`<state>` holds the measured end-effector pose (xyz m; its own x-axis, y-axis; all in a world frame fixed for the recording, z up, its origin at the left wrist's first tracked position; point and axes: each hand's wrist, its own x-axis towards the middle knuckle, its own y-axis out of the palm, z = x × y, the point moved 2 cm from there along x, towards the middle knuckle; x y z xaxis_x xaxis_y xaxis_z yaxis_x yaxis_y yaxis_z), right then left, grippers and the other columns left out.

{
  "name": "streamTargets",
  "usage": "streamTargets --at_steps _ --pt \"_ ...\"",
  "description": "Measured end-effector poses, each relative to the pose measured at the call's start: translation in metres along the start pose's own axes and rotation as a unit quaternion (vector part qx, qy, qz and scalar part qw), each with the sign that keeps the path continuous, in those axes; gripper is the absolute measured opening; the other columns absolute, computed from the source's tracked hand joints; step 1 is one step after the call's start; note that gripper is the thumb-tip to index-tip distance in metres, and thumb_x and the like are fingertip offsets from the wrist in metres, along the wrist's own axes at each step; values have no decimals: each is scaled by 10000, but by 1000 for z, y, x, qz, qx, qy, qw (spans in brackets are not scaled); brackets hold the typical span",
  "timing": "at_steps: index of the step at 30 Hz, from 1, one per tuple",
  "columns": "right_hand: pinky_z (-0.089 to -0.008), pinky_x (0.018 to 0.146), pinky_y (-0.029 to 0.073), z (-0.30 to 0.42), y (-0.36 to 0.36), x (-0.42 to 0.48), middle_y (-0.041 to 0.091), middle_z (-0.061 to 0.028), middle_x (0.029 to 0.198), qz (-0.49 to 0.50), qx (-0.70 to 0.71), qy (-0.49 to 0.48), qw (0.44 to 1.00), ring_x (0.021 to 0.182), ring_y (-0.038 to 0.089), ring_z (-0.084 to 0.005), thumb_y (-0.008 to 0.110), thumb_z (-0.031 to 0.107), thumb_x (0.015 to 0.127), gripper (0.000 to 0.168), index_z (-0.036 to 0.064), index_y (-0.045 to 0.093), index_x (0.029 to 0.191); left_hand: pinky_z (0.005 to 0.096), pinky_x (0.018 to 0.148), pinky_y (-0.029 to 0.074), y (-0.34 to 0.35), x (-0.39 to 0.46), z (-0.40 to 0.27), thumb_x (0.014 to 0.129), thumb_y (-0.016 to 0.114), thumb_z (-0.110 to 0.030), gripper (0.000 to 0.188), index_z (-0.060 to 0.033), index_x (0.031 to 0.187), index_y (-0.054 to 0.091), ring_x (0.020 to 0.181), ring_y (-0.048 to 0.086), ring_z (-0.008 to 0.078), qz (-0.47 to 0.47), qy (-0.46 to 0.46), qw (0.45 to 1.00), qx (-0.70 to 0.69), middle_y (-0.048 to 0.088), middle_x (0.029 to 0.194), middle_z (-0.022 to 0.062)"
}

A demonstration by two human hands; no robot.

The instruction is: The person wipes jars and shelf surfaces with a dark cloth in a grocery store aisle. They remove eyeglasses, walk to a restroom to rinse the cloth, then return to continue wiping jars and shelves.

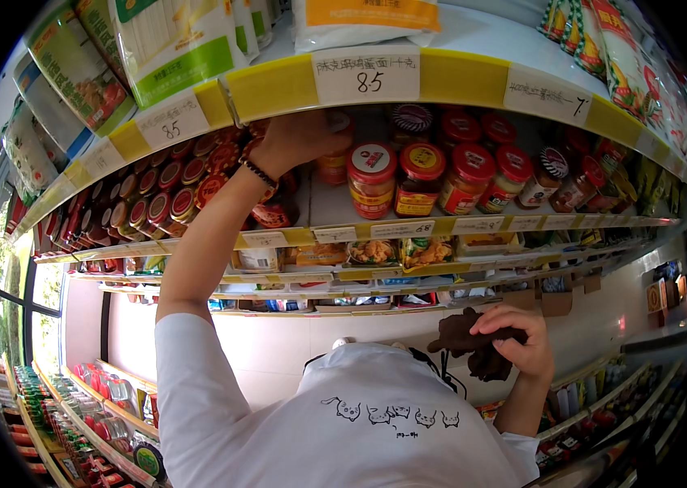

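Observation:
My left hand (301,141) reaches under the upper shelf among glass jars, its fingers at a red-lidded jar (332,166) in the second row; the fingertips are in shade, so its grip cannot be told. A beaded bracelet is on that wrist. Just right of it, a red-lidded jar with a white lid label (372,181) stands at the shelf front, beside a jar with a yellow lid label (419,180). Low at the right, my right hand (517,341) holds a crumpled dark brown cloth (471,341) in front of my white shirt.
The upper shelf's yellow price rail (453,76) overhangs the jars. Many small jars (182,204) crowd the left. Packets (429,251) lie on the shelf below. Cardboard boxes (556,299) stand low at right. More stocked shelves (105,439) are behind me.

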<state>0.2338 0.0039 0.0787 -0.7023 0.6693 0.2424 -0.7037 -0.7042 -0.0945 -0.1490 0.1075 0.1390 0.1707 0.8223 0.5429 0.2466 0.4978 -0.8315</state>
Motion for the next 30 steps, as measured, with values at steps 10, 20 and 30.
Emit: streamTargets --at_steps 10,20,30 --pt "-350 815 462 -3 0 -23 641 -176 918 -50 -12 11 999 893 595 -258 519 -32 651 265 -49 632 891 360 773 473 24 32 -10 770 594 -424 491 -60 1099 568 883 601 292 72 28 994 -72 624 980 155" --pt "-345 830 455 -6 9 -18 641 -171 933 -53 -4 27 998 908 596 -252 522 -47 659 271 -47 635 905 379 800 469 26 38 -16 774 596 -441 520 -69 1136 557 942 583 294 105 26 991 -83 607 1040 146" --pt "-350 871 440 -20 30 5 634 -169 980 -61 74 36 995 940 590 -248 512 13 737 256 -53 610 964 346 788 479 28 30 3 790 618 -349 435 -83 1129 564 926 589 238 50 61 984 -160 616 1040 95"
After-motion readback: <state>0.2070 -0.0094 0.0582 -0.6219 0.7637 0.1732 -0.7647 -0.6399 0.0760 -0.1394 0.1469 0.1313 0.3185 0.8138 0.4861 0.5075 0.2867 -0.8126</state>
